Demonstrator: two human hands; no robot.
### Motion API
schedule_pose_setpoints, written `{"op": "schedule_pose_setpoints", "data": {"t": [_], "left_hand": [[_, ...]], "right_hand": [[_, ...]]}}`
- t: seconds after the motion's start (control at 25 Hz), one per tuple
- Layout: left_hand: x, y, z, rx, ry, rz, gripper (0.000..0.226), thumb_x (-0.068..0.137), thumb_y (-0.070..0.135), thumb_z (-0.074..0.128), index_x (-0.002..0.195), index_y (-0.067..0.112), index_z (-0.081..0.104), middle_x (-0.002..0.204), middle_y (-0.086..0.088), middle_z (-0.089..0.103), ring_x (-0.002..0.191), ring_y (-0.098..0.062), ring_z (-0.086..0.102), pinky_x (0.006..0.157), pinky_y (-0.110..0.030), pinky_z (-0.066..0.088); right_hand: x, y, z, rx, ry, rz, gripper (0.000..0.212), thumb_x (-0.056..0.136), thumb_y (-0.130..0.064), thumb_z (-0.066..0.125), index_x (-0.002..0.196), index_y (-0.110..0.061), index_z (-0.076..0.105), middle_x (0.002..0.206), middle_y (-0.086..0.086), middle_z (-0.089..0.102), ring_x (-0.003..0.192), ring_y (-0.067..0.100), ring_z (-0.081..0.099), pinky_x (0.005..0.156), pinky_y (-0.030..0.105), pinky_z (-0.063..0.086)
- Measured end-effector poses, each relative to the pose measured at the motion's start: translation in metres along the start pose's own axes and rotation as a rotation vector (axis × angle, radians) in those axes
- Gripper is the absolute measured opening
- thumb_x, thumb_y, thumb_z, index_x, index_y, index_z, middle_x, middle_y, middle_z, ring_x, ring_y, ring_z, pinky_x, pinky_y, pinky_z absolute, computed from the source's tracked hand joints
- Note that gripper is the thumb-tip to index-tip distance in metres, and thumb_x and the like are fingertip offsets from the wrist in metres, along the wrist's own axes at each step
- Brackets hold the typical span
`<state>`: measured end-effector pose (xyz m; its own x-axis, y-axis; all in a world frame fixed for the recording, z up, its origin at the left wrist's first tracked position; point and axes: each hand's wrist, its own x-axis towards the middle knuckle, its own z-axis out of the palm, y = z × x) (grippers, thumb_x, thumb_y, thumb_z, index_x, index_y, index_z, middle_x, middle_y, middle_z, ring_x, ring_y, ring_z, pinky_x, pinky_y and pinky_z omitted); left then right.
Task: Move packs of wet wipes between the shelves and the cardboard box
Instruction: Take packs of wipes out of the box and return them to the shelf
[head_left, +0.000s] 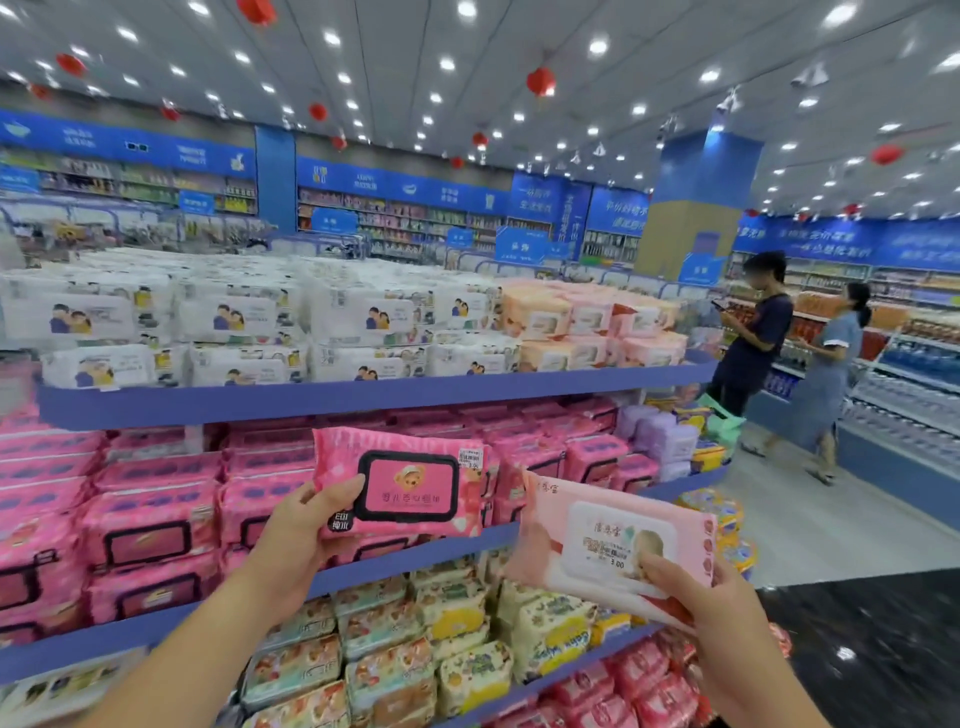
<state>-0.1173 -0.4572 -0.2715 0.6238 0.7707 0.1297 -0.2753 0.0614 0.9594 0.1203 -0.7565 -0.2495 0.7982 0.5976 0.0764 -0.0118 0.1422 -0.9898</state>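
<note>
My left hand (301, 530) grips a bright pink wipes pack with a black-framed bear lid (410, 483), held up in front of the pink-pack shelf. My right hand (696, 597) grips a pale pink wipes pack with a white lid and baby picture (608, 540), tilted, lower right of the first pack. Blue shelves (363, 397) carry white packs on top, pink packs (150, 525) in the middle and yellow-green packs (467, 634) below. No cardboard box is in view.
Two people (753, 338) stand in the aisle at the right beside drink shelves (904, 384). A dark floor area (872, 634) lies at the lower right. More shop shelving lines the back wall.
</note>
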Motion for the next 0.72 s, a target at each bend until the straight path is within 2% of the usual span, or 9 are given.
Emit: {"op": "schedule_pose_setpoints", "data": {"t": [0.04,0.12,0.16,0.2,0.28,0.36,0.44,0.56,0.72], "left_hand": [[0.016,-0.01,0.019,-0.008,-0.006,-0.01,0.1,0.045,0.058,0.089,0.123,0.001,0.063,0.115,-0.015,0.075,0.095,-0.028,0.074,0.066,-0.031,0.062],[0.054,-0.028,0.059,-0.02,-0.032,-0.022,0.105,0.041,0.06,0.091,0.122,0.0,0.062,0.113,-0.018,0.075,0.098,-0.033,0.073,0.08,-0.038,0.059],[0.074,-0.039,0.08,-0.016,-0.05,-0.027,0.104,0.041,0.062,0.092,0.121,0.001,0.065,0.111,-0.016,0.076,0.099,-0.033,0.073,0.081,-0.038,0.058],[0.097,-0.05,0.104,-0.023,-0.075,-0.034,0.096,0.046,0.06,0.092,0.12,0.003,0.066,0.11,-0.014,0.077,0.1,-0.032,0.073,0.079,-0.036,0.058],[0.143,-0.071,0.148,-0.048,-0.106,-0.055,0.07,0.066,0.044,0.085,0.12,0.004,0.067,0.111,-0.013,0.077,0.101,-0.034,0.074,0.079,-0.039,0.059],[0.195,-0.091,0.191,-0.044,-0.115,-0.065,0.06,0.069,0.036,0.084,0.118,0.006,0.067,0.108,-0.012,0.078,0.095,-0.032,0.076,0.085,-0.043,0.06],[0.251,-0.108,0.237,-0.01,-0.144,-0.076,0.064,0.066,0.038,0.084,0.118,0.006,0.066,0.107,-0.011,0.078,0.098,-0.032,0.075,0.087,-0.045,0.059],[0.313,-0.127,0.304,0.067,-0.183,-0.071,0.052,0.069,0.034,0.087,0.113,0.012,0.07,0.104,-0.006,0.079,0.098,-0.025,0.075,0.084,-0.038,0.056],[0.387,-0.167,0.382,0.169,-0.147,-0.092,0.049,0.066,0.031,0.09,0.109,0.014,0.072,0.1,-0.005,0.08,0.09,-0.022,0.077,0.076,-0.033,0.058]], "right_hand": [[0.014,0.0,-0.014,-0.009,0.03,-0.003,0.071,0.048,-0.034,0.096,0.109,-0.009,0.073,0.096,0.011,0.079,0.083,0.027,0.077,0.071,0.036,0.058],[0.049,0.001,-0.045,-0.02,0.094,0.02,0.048,0.064,-0.021,0.09,0.107,-0.006,0.074,0.088,0.01,0.079,0.065,0.019,0.075,0.051,0.025,0.055],[0.069,0.006,-0.062,-0.021,0.112,0.036,0.048,0.065,-0.018,0.088,0.108,-0.005,0.073,0.088,0.012,0.079,0.059,0.019,0.073,0.046,0.024,0.053],[0.094,0.012,-0.083,-0.026,0.118,0.04,0.056,0.06,-0.022,0.091,0.11,-0.006,0.073,0.09,0.014,0.078,0.059,0.019,0.072,0.047,0.027,0.054],[0.14,0.019,-0.12,-0.049,0.164,0.052,0.074,0.045,-0.038,0.096,0.111,-0.012,0.074,0.099,0.012,0.078,0.079,0.027,0.076,0.072,0.043,0.061],[0.186,0.019,-0.155,-0.039,0.228,0.044,0.08,0.04,-0.037,0.099,0.113,-0.013,0.073,0.102,0.011,0.078,0.094,0.033,0.076,0.092,0.053,0.057],[0.234,0.019,-0.192,-0.044,0.28,0.031,0.088,0.034,-0.039,0.098,0.114,-0.01,0.072,0.102,0.012,0.078,0.096,0.035,0.075,0.094,0.054,0.055],[0.299,0.019,-0.241,-0.069,0.328,0.034,0.103,0.02,-0.057,0.098,0.11,-0.012,0.072,0.101,0.011,0.079,0.095,0.034,0.075,0.093,0.056,0.056],[0.394,0.032,-0.302,-0.063,0.331,0.085,0.104,0.018,-0.062,0.096,0.105,-0.011,0.074,0.099,0.011,0.079,0.095,0.035,0.075,0.095,0.059,0.055]]}}
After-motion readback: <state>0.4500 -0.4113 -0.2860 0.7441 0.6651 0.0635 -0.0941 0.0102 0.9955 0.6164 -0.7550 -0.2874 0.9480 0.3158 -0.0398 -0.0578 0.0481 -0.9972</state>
